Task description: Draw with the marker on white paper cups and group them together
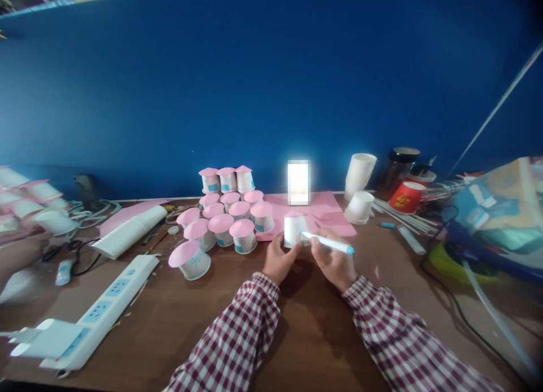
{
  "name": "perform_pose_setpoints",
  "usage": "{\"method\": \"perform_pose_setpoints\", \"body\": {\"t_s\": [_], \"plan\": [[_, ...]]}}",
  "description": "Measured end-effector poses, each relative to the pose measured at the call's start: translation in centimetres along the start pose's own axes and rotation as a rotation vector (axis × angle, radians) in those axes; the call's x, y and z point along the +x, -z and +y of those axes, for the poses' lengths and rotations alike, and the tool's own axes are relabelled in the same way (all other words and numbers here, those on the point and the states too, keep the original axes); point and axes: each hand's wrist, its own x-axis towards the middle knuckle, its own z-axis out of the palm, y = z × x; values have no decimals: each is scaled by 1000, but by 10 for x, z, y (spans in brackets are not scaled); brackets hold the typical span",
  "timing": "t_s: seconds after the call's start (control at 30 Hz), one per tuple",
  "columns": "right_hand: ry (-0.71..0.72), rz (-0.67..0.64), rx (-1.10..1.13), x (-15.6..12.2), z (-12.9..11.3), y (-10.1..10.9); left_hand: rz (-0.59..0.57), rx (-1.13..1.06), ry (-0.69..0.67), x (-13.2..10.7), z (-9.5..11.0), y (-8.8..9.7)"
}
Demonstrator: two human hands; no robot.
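Note:
An upside-down white paper cup (293, 232) with faint blue marks stands on the table in front of me. My left hand (280, 259) grips it from the left, fingers closed round its side. In my right hand (333, 262) is a white marker pen (333, 243) with a light blue end, its tip at the cup's right side. Left of my hands stand several upturned cups with pink paper tops (220, 222), some stacked, with blue patches on their sides. Pink paper (335, 211) lies behind the cup I hold.
A white power strip (102, 310) with a plugged-in adapter lies at left, near a long stack of paper cups (129, 232). A co-worker's blurred hand (21, 259) shows at far left. White cups (360, 206), a red cup (407, 197) and a blue-rimmed container (487, 250) stand at right.

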Motion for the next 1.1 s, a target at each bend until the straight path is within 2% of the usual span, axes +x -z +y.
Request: {"method": "perform_pose_setpoints", "body": {"t_s": [0.33,0.67,0.93,1.1], "plan": [[-10,30,0,-1,3,-1,-6,-6,-22,0,0,0],[31,77,-1,1,-1,0,9,-19,-15,-1,3,-1],[120,60,-39,-4,-3,-2,66,-100,17,3,-2,-2],[124,62,-38,-3,-4,-2,44,-114,15,3,-5,-3]]}}
